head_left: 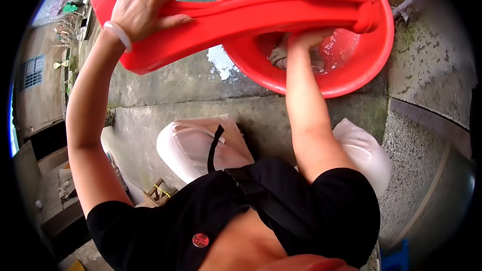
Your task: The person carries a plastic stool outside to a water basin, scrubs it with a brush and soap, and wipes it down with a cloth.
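Note:
My left hand [140, 10] grips the edge of a red plastic chair-like frame [251, 20], thumb lying along its surface. The frame is tilted across the top of the view, over a round red basin [273, 86]. Inside the basin are some water and a wet greyish cloth [279, 59]. My right hand [312, 37] reaches down into the basin beside the cloth, under a bar of the frame. That bar hides its fingers, so what they hold cannot be seen.
Wet concrete ground [145, 90] lies under the basin, with a puddle [222, 62] at its left. A rough slab edge [432, 120] is at the right. Part of a blue object [396, 258] shows at the lower right. A small wooden rack [161, 191] stands at the lower left.

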{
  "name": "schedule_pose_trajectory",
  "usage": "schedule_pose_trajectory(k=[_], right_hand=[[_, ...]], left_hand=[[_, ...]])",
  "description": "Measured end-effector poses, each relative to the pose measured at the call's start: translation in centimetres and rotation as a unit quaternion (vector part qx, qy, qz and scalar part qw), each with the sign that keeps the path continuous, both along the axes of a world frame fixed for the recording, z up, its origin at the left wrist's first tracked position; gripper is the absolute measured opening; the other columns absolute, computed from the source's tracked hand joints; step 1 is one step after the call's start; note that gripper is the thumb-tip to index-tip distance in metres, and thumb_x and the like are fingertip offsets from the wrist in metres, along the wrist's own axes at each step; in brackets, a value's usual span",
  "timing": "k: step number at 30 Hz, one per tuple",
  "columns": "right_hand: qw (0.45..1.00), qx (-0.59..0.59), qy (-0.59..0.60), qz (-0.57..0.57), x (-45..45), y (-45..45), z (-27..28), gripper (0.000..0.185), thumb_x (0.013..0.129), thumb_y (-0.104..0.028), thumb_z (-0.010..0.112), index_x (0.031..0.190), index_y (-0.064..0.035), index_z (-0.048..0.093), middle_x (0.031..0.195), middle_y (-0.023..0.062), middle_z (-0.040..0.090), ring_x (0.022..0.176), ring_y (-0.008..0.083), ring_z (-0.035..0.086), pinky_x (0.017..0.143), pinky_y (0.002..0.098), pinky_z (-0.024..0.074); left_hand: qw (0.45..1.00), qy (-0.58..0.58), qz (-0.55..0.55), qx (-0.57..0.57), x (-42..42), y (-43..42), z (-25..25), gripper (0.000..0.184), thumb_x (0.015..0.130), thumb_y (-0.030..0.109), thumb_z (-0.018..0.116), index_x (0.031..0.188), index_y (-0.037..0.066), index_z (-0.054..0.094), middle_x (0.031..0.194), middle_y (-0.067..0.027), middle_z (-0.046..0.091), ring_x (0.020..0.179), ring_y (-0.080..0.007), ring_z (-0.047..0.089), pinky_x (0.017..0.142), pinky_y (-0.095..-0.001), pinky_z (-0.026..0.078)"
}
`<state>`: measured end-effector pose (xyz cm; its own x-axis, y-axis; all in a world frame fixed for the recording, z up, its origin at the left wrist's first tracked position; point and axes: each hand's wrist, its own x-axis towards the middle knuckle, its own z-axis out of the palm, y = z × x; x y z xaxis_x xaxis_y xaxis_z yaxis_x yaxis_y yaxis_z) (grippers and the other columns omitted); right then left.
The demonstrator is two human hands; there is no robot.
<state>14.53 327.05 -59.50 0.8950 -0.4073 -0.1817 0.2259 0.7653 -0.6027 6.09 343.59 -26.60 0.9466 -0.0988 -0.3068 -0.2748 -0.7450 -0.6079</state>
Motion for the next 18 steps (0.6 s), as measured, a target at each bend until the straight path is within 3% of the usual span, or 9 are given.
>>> schedule_pose_trajectory(k=[1,3,7,8,9,11,13,16,18], right_hand=[[0.992,-0.125,0.001,-0.024,1.2,-0.2,-1.9,0.062,0.095,-0.052,0.026,0.134,-0.0064,0.040,0.132,0.0097,0.047,0.117,0.0261,0.049,0.098,0.0423,0.0409],[0.992,0.103,0.066,0.020,1.6,-2.0,1.4,0.063,0.095,-0.053,0.024,0.134,-0.0057,0.040,0.131,0.0108,0.048,0.116,0.0270,0.049,0.099,0.0428,0.0406],[0.975,0.084,0.116,0.170,0.6,-2.6,-16.7,0.061,0.093,-0.046,0.035,0.145,-0.0156,0.027,0.151,0.0129,0.020,0.139,0.0282,0.021,0.112,0.0423,0.0180],[0.882,-0.275,0.245,0.293,0.2,-2.3,-16.1,0.065,0.089,-0.048,0.042,0.145,-0.0199,0.026,0.151,0.0150,0.018,0.140,0.0317,0.016,0.111,0.0481,0.0169],[0.636,-0.575,0.319,0.404,-0.3,-2.0,-15.4,0.070,0.085,-0.051,0.048,0.145,-0.0242,0.026,0.151,0.0170,0.017,0.140,0.0352,0.012,0.111,0.0540,0.0158],[0.431,-0.758,0.197,0.448,-4.0,0.1,-6.2,0.070,0.077,-0.053,0.058,0.140,-0.0287,0.037,0.150,0.0167,0.019,0.139,0.0425,0.007,0.105,0.0645,0.0162],[0.354,-0.775,0.104,0.514,-4.9,-0.3,-10.9,0.064,0.075,-0.056,0.059,0.131,-0.0285,0.049,0.151,0.0154,0.018,0.138,0.0454,0.002,0.101,0.0685,0.0190],[0.273,-0.808,0.008,0.523,-3.8,-3.0,-9.2,0.055,0.076,-0.050,0.063,0.120,-0.0184,0.057,0.139,0.0157,0.040,0.127,0.0375,0.037,0.094,0.0587,0.0402],[0.350,-0.650,0.036,0.674,-2.2,-7.2,-11.1,0.050,0.078,-0.051,0.061,0.113,-0.0155,0.063,0.119,0.0148,0.055,0.109,0.0330,0.052,0.086,0.0501,0.0460]], left_hand=[[0.998,-0.026,-0.045,-0.023,0.2,0.4,-0.4,0.061,0.075,0.066,0.055,0.092,0.008,0.065,0.086,-0.0087,0.065,0.092,-0.0224,0.061,0.107,-0.0437,0.022],[0.985,-0.083,-0.137,-0.068,0.5,1.5,-1.8,0.060,0.075,0.066,0.055,0.074,0.007,0.064,0.065,-0.0065,0.063,0.075,-0.0226,0.063,0.106,-0.0430,0.024],[0.989,-0.091,-0.092,-0.078,1.0,1.1,-2.4,0.065,0.074,0.071,0.051,0.071,0.007,0.065,0.063,-0.0081,0.062,0.076,-0.0211,0.063,0.112,-0.0443,0.015],[0.989,-0.091,-0.091,-0.068,1.2,1.2,-2.5,0.068,0.072,0.073,0.049,0.072,0.007,0.065,0.060,-0.0078,0.061,0.075,-0.0210,0.064,0.115,-0.0451,0.011],[0.985,-0.104,-0.105,-0.091,1.3,1.6,-2.7,0.069,0.072,0.073,0.049,0.070,0.006,0.065,0.060,-0.0077,0.061,0.074,-0.0211,0.064,0.115,-0.0451,0.011],[0.974,-0.125,-0.130,-0.135,1.5,2.0,-3.1,0.069,0.072,0.074,0.049,0.068,0.006,0.064,0.059,-0.0076,0.060,0.073,-0.0212,0.064,0.114,-0.0450,0.011],[0.983,-0.105,-0.104,-0.113,1.4,0.5,-2.6,0.066,0.072,0.071,0.053,0.069,0.006,0.063,0.060,-0.0076,0.060,0.070,-0.0213,0.062,0.115,-0.0446,0.011],[0.972,-0.092,-0.152,-0.150,1.0,-0.6,-3.2,0.057,0.073,0.062,0.059,0.072,0.004,0.062,0.058,-0.0080,0.058,0.066,-0.0225,0.060,0.097,-0.0385,0.035],[0.952,-0.074,-0.178,-0.237,1.5,-0.8,-4.5,0.049,0.074,0.051,0.066,0.072,0.003,0.059,0.057,-0.0086,0.055,0.061,-0.0249,0.057,0.079,-0.0362,0.045]])
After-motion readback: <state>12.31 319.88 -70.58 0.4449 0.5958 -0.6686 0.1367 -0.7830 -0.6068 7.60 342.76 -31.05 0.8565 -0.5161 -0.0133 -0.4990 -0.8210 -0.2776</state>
